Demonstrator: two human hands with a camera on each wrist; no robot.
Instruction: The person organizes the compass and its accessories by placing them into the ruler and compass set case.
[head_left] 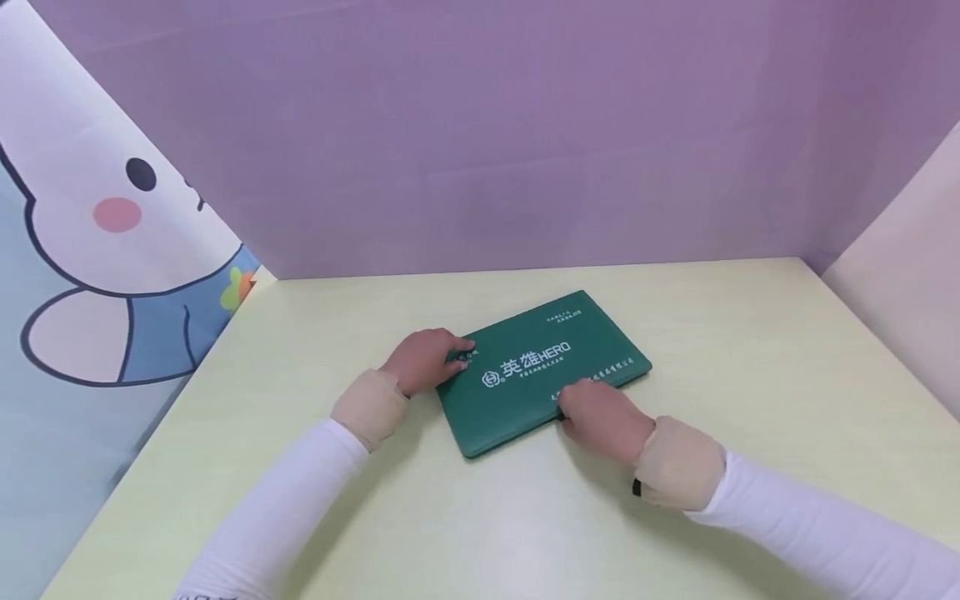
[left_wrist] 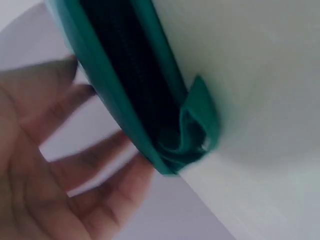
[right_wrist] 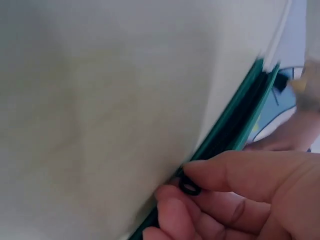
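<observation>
A green zip document bag (head_left: 540, 358) with white HERO lettering lies slanted on the table. My left hand (head_left: 427, 360) is at its left edge, fingertips on the upper cover. In the left wrist view, the straight, spread fingers of that hand touch the cover of the bag, whose side gapes around a dark zip (left_wrist: 132, 65); one corner is folded. My right hand (head_left: 606, 419) is at the near long edge. Its thumb and forefinger pinch a small black zipper pull (right_wrist: 189, 187) there, as the right wrist view shows. Past it, the bag's edges (right_wrist: 245, 107) stand apart.
The pale table (head_left: 750, 350) extends around the bag. A purple wall panel (head_left: 510, 150) rises along its back edge. To the left hangs a panel with a cartoon rabbit (head_left: 82, 242), and a pale panel (head_left: 907, 258) borders the right side.
</observation>
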